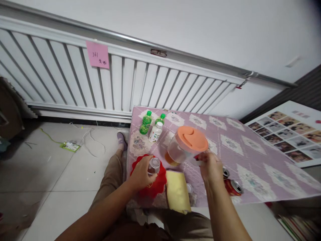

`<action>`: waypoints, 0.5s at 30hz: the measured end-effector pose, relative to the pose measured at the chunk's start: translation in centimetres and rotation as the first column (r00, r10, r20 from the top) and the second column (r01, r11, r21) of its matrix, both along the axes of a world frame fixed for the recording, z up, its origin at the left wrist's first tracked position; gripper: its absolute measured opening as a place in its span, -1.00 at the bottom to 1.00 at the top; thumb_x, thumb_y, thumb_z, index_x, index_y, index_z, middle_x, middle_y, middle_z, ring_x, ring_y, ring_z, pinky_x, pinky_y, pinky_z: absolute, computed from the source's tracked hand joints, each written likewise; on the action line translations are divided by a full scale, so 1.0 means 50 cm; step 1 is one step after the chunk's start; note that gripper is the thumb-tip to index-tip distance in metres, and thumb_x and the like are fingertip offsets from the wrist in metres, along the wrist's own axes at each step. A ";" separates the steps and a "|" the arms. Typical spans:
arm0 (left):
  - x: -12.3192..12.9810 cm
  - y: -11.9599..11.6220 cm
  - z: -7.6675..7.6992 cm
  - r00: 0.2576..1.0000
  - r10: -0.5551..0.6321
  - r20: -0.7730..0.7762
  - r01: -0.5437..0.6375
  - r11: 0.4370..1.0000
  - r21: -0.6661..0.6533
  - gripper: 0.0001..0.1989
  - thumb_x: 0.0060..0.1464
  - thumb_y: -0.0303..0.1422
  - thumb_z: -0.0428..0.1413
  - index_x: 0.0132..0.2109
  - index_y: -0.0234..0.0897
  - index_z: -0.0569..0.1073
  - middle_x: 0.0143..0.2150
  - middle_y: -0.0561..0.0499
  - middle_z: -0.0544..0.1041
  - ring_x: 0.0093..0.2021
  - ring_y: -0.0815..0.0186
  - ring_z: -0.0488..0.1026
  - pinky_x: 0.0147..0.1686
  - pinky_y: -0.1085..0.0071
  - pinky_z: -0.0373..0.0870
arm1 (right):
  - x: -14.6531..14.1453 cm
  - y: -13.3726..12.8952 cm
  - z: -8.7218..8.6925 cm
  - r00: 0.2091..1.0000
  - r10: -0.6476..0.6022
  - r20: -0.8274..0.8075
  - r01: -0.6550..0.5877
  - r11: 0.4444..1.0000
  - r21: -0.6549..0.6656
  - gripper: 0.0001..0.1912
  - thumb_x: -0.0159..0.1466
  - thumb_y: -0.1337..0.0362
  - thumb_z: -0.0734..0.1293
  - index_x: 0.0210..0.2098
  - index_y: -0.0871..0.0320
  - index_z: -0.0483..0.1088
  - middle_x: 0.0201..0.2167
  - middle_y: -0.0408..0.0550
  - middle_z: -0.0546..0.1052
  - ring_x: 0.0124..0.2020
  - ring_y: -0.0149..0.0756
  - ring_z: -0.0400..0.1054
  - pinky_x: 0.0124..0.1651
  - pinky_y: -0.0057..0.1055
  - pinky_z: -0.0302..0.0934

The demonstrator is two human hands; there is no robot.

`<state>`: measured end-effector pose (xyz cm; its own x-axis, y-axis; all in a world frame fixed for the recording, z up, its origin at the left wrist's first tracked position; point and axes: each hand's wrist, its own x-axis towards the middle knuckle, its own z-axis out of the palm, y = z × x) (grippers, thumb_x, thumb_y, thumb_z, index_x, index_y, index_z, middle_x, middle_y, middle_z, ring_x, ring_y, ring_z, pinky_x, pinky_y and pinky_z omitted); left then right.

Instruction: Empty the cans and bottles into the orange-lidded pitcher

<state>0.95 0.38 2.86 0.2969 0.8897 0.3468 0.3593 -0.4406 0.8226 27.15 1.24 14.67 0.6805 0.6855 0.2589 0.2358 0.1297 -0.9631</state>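
Observation:
My left hand [140,172] is wrapped round a small clear cup [154,163] above a red scalloped mat or tray [156,189]. The cup's round end faces up; I cannot tell if that is its base. With my right hand [211,166] I grip the handle side of a clear pitcher [173,147]. It has an orange lid [192,139], leans slightly, and holds a little amber liquid at the bottom. A folded yellow cloth [178,192] lies between my hands at the table's near edge.
Two green-capped bottles [145,123] and a white bottle [155,132] stand at the far left of the patterned tablecloth [248,147]. Opened cans [233,187] are by my right forearm. A photo board [288,134] is at right, a radiator [145,80] behind. A power strip [70,146] lies on the floor.

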 end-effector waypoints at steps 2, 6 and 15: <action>0.001 0.001 -0.003 1.000 -0.011 -0.005 0.011 1.000 0.011 -0.28 -0.09 -0.45 0.25 0.24 -0.24 0.22 0.17 -0.19 0.43 0.20 0.03 0.41 0.21 0.04 0.36 | -0.006 0.020 -0.032 0.996 -0.044 -0.076 0.047 0.998 0.040 -0.61 0.01 -0.04 0.34 -0.66 0.08 0.17 -0.73 -0.32 0.20 -0.63 -0.46 0.10 -0.51 -0.47 0.09; 0.002 0.005 -0.010 1.000 -0.026 -0.007 0.026 0.999 0.024 -0.27 -0.09 -0.45 0.25 0.25 -0.25 0.20 0.19 -0.21 0.41 0.21 0.03 0.39 0.22 0.03 0.35 | -0.017 0.036 -0.084 0.983 -0.100 -0.154 0.111 0.992 0.064 -0.55 0.00 -0.07 0.39 -0.69 0.08 0.16 -0.73 -0.32 0.19 -0.62 -0.48 0.08 -0.52 -0.47 0.03; 0.006 0.003 -0.017 1.000 -0.017 0.007 0.017 1.000 0.008 -0.27 -0.07 -0.44 0.24 0.25 -0.26 0.19 0.19 -0.22 0.40 0.22 0.03 0.38 0.24 0.01 0.32 | -0.024 0.025 -0.161 0.981 -0.090 -0.172 0.091 0.996 -0.003 -0.52 0.03 -0.15 0.41 -0.61 0.12 0.27 -0.68 -0.30 0.27 -0.57 -0.46 0.12 -0.45 -0.45 0.06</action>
<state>1.25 0.53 2.02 0.3097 0.8818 0.3558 0.3461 -0.4531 0.8215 25.94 2.49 6.63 0.7745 0.6178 0.1358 0.0776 0.1203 -0.9897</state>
